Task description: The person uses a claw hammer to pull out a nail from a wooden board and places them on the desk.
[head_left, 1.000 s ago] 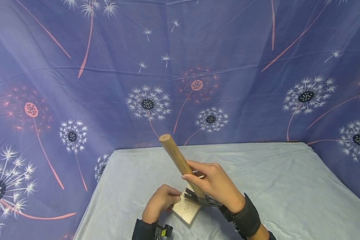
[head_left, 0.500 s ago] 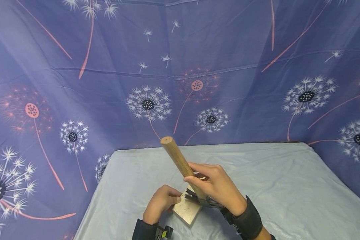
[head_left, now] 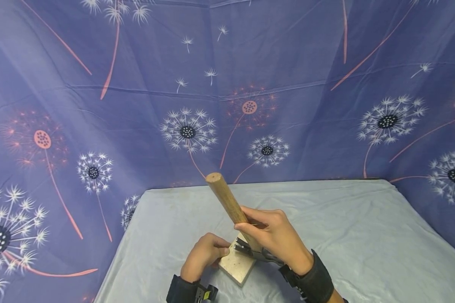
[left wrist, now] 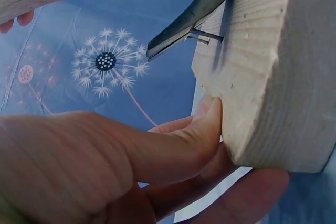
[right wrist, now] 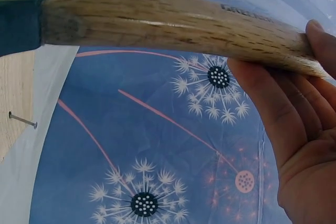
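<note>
A claw hammer (head_left: 226, 199) with a wooden handle slants up and away from a pale wooden block (head_left: 236, 266). Its handle is held between the thumb and fingers of my right hand (head_left: 279, 236), well above the head. In the left wrist view the dark claw (left wrist: 184, 22) sits over the block's face, its tip close to a nail (left wrist: 207, 34) standing out of the wood, with another thin nail beside it. The right wrist view shows a slightly tilted nail (right wrist: 22, 119) in the block. My left hand (head_left: 206, 255) pinches the block's left edge, thumb on the top face.
A pale, wrinkled cloth (head_left: 349, 235) covers the table under both hands. Behind and at the sides hangs a blue-purple curtain (head_left: 307, 105) printed with dandelions. Black straps with small cameras (head_left: 314, 275) sit on both wrists.
The hammer's handle end and my right hand have shifted slightly to the right and down. My left hand and the block stay almost where they were.
</note>
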Demonstrator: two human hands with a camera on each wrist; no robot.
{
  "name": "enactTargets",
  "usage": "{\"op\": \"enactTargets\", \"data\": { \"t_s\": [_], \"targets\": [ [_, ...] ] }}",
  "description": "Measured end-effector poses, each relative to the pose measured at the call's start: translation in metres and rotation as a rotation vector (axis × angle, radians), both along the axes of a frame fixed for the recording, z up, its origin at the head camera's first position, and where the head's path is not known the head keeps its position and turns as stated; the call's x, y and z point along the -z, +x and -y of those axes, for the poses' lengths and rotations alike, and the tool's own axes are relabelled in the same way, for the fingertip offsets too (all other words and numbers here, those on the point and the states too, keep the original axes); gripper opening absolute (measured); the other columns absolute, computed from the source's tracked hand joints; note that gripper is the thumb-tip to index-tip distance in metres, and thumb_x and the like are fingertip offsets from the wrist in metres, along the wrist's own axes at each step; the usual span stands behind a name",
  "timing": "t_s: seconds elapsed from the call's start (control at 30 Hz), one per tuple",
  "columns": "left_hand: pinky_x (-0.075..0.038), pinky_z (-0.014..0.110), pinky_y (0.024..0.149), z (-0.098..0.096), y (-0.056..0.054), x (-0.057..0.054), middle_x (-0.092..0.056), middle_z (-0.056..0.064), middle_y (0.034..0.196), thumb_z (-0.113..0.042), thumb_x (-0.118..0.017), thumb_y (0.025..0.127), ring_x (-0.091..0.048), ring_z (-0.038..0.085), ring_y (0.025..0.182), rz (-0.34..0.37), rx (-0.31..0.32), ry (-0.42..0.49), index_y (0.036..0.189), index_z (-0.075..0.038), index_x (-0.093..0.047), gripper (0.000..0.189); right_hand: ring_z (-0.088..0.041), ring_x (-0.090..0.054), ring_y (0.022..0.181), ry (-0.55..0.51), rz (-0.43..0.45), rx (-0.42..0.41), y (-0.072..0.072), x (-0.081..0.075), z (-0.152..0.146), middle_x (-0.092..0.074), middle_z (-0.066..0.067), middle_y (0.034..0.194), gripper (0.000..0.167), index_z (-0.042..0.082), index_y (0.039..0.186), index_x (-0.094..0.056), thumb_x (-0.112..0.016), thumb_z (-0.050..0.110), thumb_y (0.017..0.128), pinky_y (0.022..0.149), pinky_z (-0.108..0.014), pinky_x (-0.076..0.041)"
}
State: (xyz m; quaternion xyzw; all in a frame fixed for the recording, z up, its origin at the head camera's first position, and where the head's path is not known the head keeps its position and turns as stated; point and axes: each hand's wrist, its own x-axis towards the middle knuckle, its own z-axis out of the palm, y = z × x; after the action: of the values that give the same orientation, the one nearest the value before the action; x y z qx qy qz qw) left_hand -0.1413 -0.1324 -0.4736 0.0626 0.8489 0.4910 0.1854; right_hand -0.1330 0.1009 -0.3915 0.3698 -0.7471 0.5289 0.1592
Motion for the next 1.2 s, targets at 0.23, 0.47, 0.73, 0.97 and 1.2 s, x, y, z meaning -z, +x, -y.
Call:
{"op": "enactTargets", "data": {
  "t_s": [0.23, 0.47, 0.73, 0.97, 1.2],
  "targets": [
    [-0.060, 0.043, 0.060, 0.001, -0.001, -0.001, -0.077, 0.007, 0.084, -0.001, -0.077, 0.095, -0.069, 0.019, 0.069, 0.009, 0.006, 0.000, 0.107, 0.001, -0.083, 0.014, -0.013, -0.077, 0.086, -0.011, -0.028, 0.003, 0.002, 0.001, 0.000, -0.078, -0.010, 0.114, 0.043, 0.001, 0.135, -0.072, -0.082, 0.002, 0.093, 0.070, -0.025, -0.061],
    [-0.060, 0.042, 0.058, 0.000, -0.001, -0.001, -0.077, 0.007, 0.084, -0.002, -0.078, 0.094, -0.069, 0.020, 0.066, -0.010, 0.023, -0.030, 0.108, 0.001, -0.083, 0.015, -0.015, -0.078, 0.088, -0.031, 0.027, 0.013, 0.004, 0.005, -0.004, -0.078, -0.011, 0.116, 0.042, 0.003, 0.135, -0.073, -0.082, 0.004, 0.093, 0.071, -0.028, -0.062],
    [-0.061, 0.045, 0.061, 0.001, -0.001, 0.001, -0.077, 0.007, 0.084, -0.003, -0.079, 0.094, -0.070, 0.019, 0.067, -0.016, 0.020, -0.023, 0.108, 0.001, -0.083, 0.015, -0.014, -0.078, 0.090, -0.043, 0.063, -0.016, 0.002, 0.007, -0.005, -0.078, -0.006, 0.117, 0.041, 0.006, 0.136, -0.073, -0.081, 0.007, 0.096, 0.074, -0.030, -0.063],
    [-0.061, 0.040, 0.059, 0.002, 0.001, 0.001, -0.077, 0.007, 0.081, -0.004, -0.080, 0.093, -0.070, 0.019, 0.066, -0.021, -0.002, -0.025, 0.107, 0.001, -0.083, 0.016, -0.015, -0.078, 0.090, -0.064, 0.025, -0.018, 0.003, 0.010, -0.005, -0.078, -0.009, 0.118, 0.044, 0.006, 0.136, -0.073, -0.082, 0.002, 0.093, 0.073, -0.030, -0.063],
    [-0.062, 0.041, 0.060, -0.003, 0.002, 0.000, -0.078, 0.008, 0.083, -0.003, -0.080, 0.093, -0.072, 0.020, 0.068, -0.009, -0.018, -0.024, 0.108, 0.001, -0.083, 0.016, -0.021, -0.078, 0.091, -0.091, -0.086, -0.018, 0.004, 0.013, -0.010, -0.077, -0.017, 0.118, 0.049, 0.000, 0.135, -0.072, -0.084, -0.006, 0.088, 0.074, -0.029, -0.062]
  ]
}}
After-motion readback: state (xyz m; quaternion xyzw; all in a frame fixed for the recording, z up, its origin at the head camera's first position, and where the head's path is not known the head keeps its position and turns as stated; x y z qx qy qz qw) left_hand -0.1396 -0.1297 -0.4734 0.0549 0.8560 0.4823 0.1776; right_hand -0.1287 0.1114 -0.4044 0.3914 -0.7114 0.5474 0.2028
